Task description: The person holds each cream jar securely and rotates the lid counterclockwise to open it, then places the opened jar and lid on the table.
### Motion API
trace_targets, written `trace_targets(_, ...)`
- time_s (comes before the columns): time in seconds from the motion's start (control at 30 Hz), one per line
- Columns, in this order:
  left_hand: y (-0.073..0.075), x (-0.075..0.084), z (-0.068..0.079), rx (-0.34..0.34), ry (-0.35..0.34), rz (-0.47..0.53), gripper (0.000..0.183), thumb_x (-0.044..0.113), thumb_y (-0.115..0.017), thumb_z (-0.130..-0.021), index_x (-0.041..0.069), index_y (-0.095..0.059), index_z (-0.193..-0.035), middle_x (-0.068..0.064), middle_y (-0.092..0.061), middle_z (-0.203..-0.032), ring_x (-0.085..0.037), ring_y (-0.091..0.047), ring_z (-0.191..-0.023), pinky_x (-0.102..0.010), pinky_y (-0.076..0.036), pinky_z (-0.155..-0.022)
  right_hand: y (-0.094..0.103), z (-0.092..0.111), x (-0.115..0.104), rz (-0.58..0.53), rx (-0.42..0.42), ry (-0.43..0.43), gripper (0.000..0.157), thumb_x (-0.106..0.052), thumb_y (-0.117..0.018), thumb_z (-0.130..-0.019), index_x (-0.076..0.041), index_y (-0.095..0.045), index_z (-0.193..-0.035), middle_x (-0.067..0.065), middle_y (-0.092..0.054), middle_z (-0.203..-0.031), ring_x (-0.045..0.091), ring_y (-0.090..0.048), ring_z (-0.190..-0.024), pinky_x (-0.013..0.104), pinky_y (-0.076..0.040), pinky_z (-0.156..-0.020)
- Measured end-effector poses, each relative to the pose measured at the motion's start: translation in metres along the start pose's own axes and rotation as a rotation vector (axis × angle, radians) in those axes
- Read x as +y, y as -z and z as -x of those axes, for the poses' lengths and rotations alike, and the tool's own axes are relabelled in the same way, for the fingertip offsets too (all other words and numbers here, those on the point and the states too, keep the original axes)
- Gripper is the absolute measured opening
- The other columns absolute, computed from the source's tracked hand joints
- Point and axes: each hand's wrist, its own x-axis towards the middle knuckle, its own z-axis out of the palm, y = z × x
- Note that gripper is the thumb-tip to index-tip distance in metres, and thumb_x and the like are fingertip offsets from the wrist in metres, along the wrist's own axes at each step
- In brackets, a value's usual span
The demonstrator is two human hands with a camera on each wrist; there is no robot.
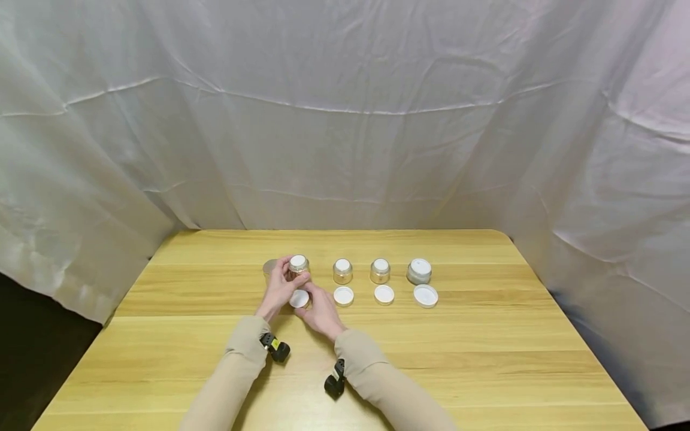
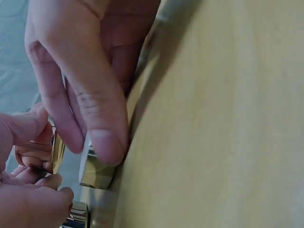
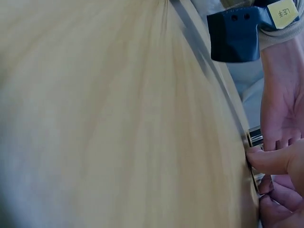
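Observation:
My left hand (image 1: 279, 290) grips a small gold jar (image 1: 299, 262) with a white top, thumb on the near side and fingers around the far side. In the left wrist view, that shiny jar (image 2: 58, 154) shows between the left hand's fingers. Just in front of it, my right hand (image 1: 322, 311) pinches a round gold lid (image 1: 299, 298) by its edge, its white face up. The left wrist view shows the right thumb pressed against the lid's gold side (image 2: 97, 175).
Two more gold jars (image 1: 342, 272) (image 1: 380, 271) and a wider pale jar (image 1: 419, 272) stand in a row to the right. Before each lies a lid, white face up (image 1: 343, 296) (image 1: 384, 294) (image 1: 426, 296). A grey-topped jar (image 1: 269, 267) is partly hidden behind the left hand. Curtains (image 1: 345, 149) surround the wooden table (image 1: 458, 359).

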Motion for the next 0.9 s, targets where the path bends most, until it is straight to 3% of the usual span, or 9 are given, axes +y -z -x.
trace_targets(0.23, 0.001, -0.004, -0.008, 0.011, 0.02, -0.038, 0.06, 0.001, -0.064, -0.095, -0.008, -0.031, -0.144, -0.031, -0.045, -0.15, -0.044, -0.043, -0.141, -0.053, -0.032, -0.124, -0.005, -0.002, 0.001, -0.042, 0.066, 0.003, 0.061, -0.01, -0.084, -0.077, -0.005, -0.055, -0.13, 0.013, -0.072, -0.123, 0.03, -0.066, -0.121, 0.044, -0.048, -0.111)
trace_targets(0.47, 0.003, -0.007, -0.012, -0.007, 0.066, -0.125, 0.062, 0.004, -0.066, -0.094, -0.004, -0.03, -0.144, -0.029, -0.049, -0.148, -0.041, -0.051, -0.132, -0.052, -0.041, -0.117, -0.006, -0.002, 0.006, -0.055, 0.084, -0.003, 0.058, -0.011, -0.085, -0.077, -0.005, -0.053, -0.124, 0.016, -0.072, -0.123, 0.029, -0.067, -0.119, 0.043, -0.048, -0.11)
trace_targets(0.7, 0.006, -0.008, -0.015, -0.016, 0.048, -0.178, 0.061, 0.004, -0.068, -0.093, -0.004, -0.032, -0.141, -0.032, -0.049, -0.146, -0.043, -0.05, -0.134, -0.054, -0.039, -0.118, -0.005, -0.002, 0.009, -0.061, 0.072, -0.04, 0.059, -0.015, -0.085, -0.078, -0.006, -0.049, -0.125, 0.015, -0.072, -0.125, 0.028, -0.066, -0.122, 0.043, -0.041, -0.103)
trace_targets(0.9, 0.008, -0.011, -0.015, -0.031, 0.038, -0.256, 0.059, 0.005, -0.068, -0.093, -0.005, -0.033, -0.14, -0.034, -0.051, -0.143, -0.045, -0.047, -0.136, -0.055, -0.033, -0.122, -0.007, -0.002, 0.009, -0.101, 0.071, -0.039, 0.06, -0.012, -0.085, -0.078, -0.006, -0.048, -0.125, 0.018, -0.07, -0.126, 0.03, -0.066, -0.122, 0.047, -0.041, -0.111)
